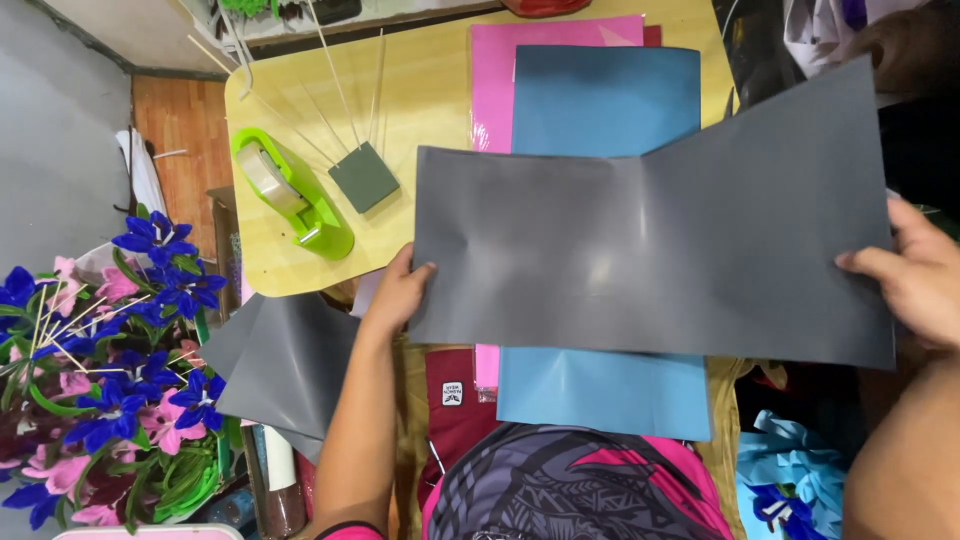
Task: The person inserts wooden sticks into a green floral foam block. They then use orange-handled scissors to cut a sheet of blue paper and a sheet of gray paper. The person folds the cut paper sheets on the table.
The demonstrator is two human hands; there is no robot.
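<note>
I see one small white label (pixel 452 393) with dark print. It is a little square sewn on dark red cloth (pixel 455 400) near my lap, just under the grey sheet (pixel 650 260).

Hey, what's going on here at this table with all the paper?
A person holds a large grey sheet with both hands, the left hand gripping its left edge and the right hand its right edge. The sheet hangs over a blue sheet and a pink sheet lying on the yellow table. A green tape dispenser and a small grey block with thin sticks sit on the table. Blue and pink artificial flowers stand to the left.
</note>
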